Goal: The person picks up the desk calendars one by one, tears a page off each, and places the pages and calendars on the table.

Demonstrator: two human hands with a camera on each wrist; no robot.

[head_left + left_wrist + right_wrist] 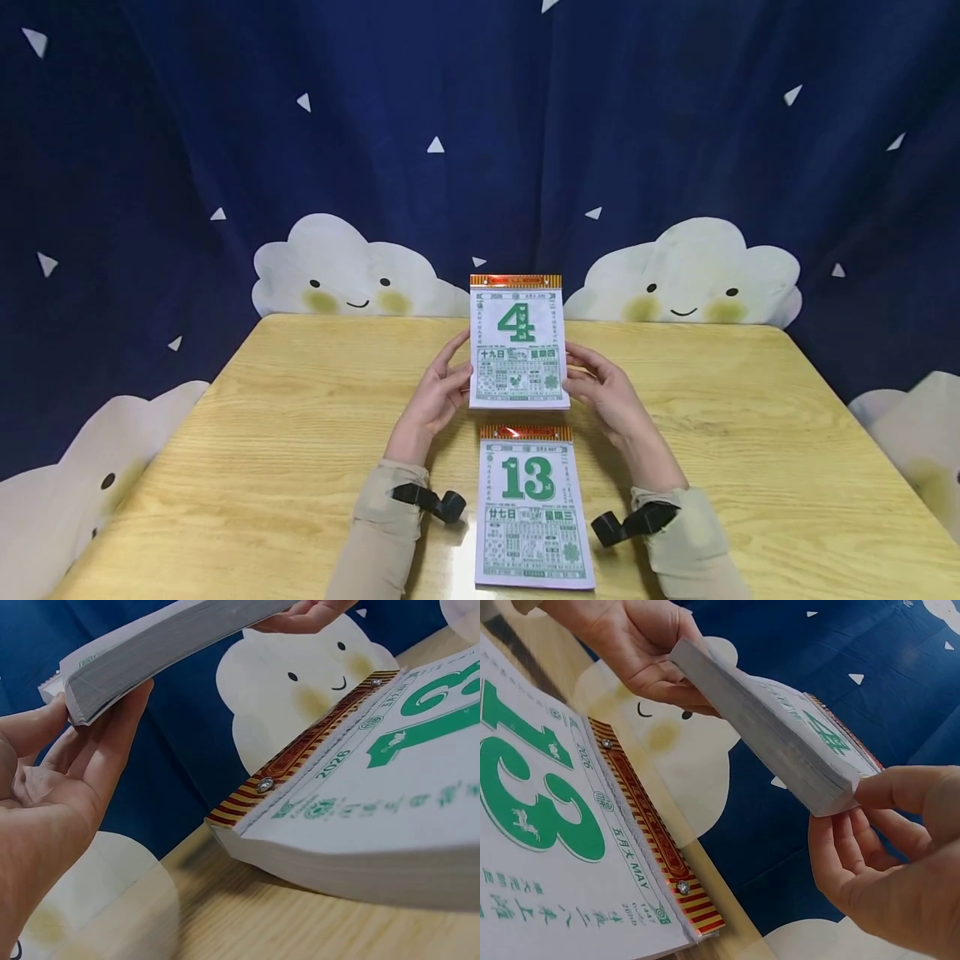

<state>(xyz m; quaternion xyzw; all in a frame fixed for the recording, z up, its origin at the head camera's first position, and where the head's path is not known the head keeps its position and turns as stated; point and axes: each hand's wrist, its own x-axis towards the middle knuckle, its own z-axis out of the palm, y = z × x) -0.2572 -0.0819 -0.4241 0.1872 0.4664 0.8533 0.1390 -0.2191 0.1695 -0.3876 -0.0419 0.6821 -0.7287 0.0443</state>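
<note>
Between both hands a thick tear-off calendar with a green 4 is held up off the table, its red and gold header at the top. My left hand grips its left side, thumb in front and fingers behind. On the opposite side, my right hand holds it the same way, as the right wrist view shows with the fingers under the page block. A second tear-off calendar, printed with a green 13, lies face up on the table below the held one, between the forearms.
The wooden table extends to both sides of the arms. Behind it hangs a dark blue curtain with white triangles and smiling clouds. A black wrist camera is strapped over the left sleeve, another camera over the right.
</note>
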